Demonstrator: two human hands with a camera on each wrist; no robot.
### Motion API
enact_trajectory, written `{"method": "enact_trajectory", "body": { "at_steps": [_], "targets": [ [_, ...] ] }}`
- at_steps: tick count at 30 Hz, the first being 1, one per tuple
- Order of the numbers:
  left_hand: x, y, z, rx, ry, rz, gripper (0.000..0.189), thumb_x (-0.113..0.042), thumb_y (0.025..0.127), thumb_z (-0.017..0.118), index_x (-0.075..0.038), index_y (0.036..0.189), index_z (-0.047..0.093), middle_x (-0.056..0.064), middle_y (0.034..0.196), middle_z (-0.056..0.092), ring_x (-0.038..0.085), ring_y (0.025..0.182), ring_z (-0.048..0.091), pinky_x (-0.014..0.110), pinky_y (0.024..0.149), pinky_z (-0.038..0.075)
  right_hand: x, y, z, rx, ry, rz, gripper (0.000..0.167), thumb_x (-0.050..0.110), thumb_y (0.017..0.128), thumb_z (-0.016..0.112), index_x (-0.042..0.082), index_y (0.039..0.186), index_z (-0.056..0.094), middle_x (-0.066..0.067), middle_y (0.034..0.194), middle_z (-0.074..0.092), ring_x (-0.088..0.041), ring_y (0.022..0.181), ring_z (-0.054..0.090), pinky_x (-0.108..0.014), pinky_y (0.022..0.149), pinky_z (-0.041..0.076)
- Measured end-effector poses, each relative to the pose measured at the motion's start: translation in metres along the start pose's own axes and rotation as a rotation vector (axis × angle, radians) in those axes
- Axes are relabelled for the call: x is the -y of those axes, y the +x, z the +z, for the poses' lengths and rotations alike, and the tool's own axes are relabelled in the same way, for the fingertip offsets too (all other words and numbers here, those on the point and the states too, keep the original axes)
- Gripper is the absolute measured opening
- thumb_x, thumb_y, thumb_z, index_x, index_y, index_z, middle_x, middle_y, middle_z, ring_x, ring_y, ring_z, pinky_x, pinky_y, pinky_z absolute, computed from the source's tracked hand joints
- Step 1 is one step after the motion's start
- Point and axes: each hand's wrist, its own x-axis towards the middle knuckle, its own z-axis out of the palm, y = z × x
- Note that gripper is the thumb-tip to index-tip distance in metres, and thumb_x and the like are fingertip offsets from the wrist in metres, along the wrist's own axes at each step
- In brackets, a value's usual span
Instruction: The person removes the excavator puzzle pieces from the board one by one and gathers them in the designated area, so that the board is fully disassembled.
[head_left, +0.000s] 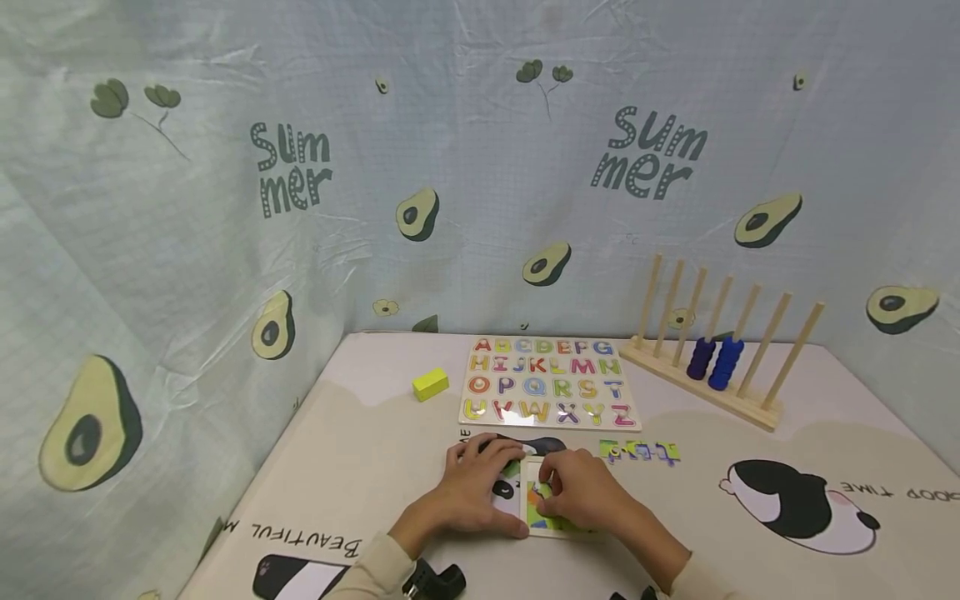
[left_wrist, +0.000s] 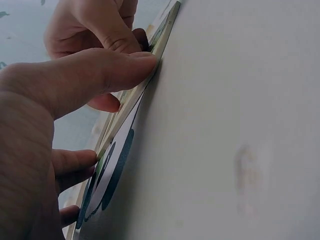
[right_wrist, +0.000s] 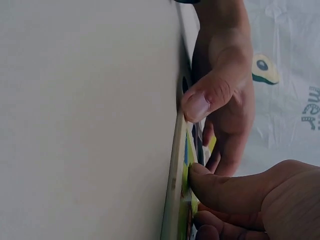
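Observation:
A small wooden jigsaw tray (head_left: 524, 487) with a pale rim and a bright green and orange picture lies flat in front of me. My left hand (head_left: 472, 492) holds its left side, the thumb at the near corner and the fingers towards the far one. Over the picture, my right hand (head_left: 588, 493) has bent fingers and pinches a jigsaw piece (head_left: 534, 497) against the tray; the piece's outline is mostly hidden. In the right wrist view, the right thumb (right_wrist: 220, 190) touches the green surface. Several loose jigsaw pieces (head_left: 639, 451) lie beyond the right hand.
Behind the hands lies an alphabet board (head_left: 551, 383) with coloured letters. A yellow block (head_left: 431, 384) sits to its left. A wooden peg rack (head_left: 701, 383) with dark blue and purple beads stands at the back right. A patterned curtain (head_left: 480, 167) closes off the table's back.

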Motion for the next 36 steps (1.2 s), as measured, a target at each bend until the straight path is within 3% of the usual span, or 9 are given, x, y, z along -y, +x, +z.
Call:
{"method": "enact_trajectory", "body": {
  "at_steps": [11, 19, 28, 36],
  "targets": [
    [0.0003, -0.0011, -0.0008, -0.01, 0.005, 0.014, 0.095, -0.066, 0.065, 0.079, -0.025, 0.146, 0.051, -0.009, 0.155, 0.042, 0.029, 0.147, 0.024, 0.06, 0.111, 0.019, 0.0007, -0.0012, 0.0012, 0.031, -0.034, 0.001, 0.032, 0.021, 0.077, 0.088, 0.008, 0.1, 0.069, 0.003, 0.068, 0.056, -0.015, 0.066, 0.05, -0.03, 0.062, 0.037],
    [0.0002, -0.0012, -0.0006, -0.005, -0.001, 0.003, 0.094, -0.067, 0.065, 0.079, -0.026, 0.146, 0.051, -0.01, 0.154, 0.042, 0.028, 0.147, 0.023, 0.06, 0.111, 0.019, -0.0006, -0.0035, 0.0015, 0.029, -0.035, -0.051, 0.031, 0.018, 0.078, 0.087, 0.009, 0.1, 0.067, 0.005, 0.068, 0.055, -0.014, 0.066, 0.049, -0.03, 0.063, 0.037],
    [0.0009, -0.0016, -0.0029, -0.012, -0.021, 0.006, 0.094, -0.066, 0.065, 0.079, -0.025, 0.146, 0.052, -0.009, 0.154, 0.043, 0.029, 0.147, 0.023, 0.06, 0.112, 0.018, 0.0036, -0.0034, 0.0019, -0.002, -0.037, -0.036, 0.038, 0.015, 0.076, 0.088, 0.016, 0.098, 0.056, 0.001, 0.082, 0.051, -0.017, 0.074, 0.048, -0.032, 0.065, 0.038],
    [0.0003, -0.0022, 0.0, -0.024, -0.007, 0.025, 0.094, -0.066, 0.065, 0.08, -0.026, 0.145, 0.052, -0.011, 0.153, 0.043, 0.028, 0.146, 0.025, 0.058, 0.11, 0.02, -0.0057, -0.0069, 0.0022, -0.007, 0.137, -0.126, 0.021, 0.001, 0.084, 0.074, 0.014, 0.087, 0.058, 0.004, 0.078, 0.056, -0.015, 0.075, 0.052, -0.026, 0.064, 0.041]
  ]
}}
